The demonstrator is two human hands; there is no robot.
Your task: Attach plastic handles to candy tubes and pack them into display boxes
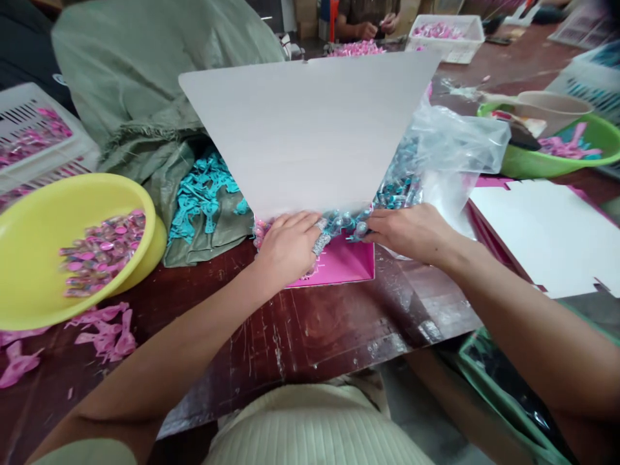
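Dark red, scuffed wood forms the tabletop (310,323), in a workroom where another person (371,19) sits beyond its far edge. Both forearms reach forward over the near edge and converge. The left hand (290,248) lies palm down, fingers bent over the left half of an open box (351,266); the right hand (411,232) comes in from the right, its fingertips at wrapped blue pieces (341,221). Each hand touches the contents, but whether either grips a piece I cannot tell.

Near the middle of the near edge, the pink box has its long axis running left to right, its raised lid (310,129) standing at the far side with the pale inner face toward the wearer. Small white print on the pink surface is too small to read, and the lid's inner face is plain.

Left of the box, turquoise plastic pieces (201,194) lie on a green sack (184,248); nearer the left edge stands a yellow basin (29,245), pink pieces (111,332) beside it. Rightward come a clear bag (465,139), flat white card (552,232) and a green basin (527,165).
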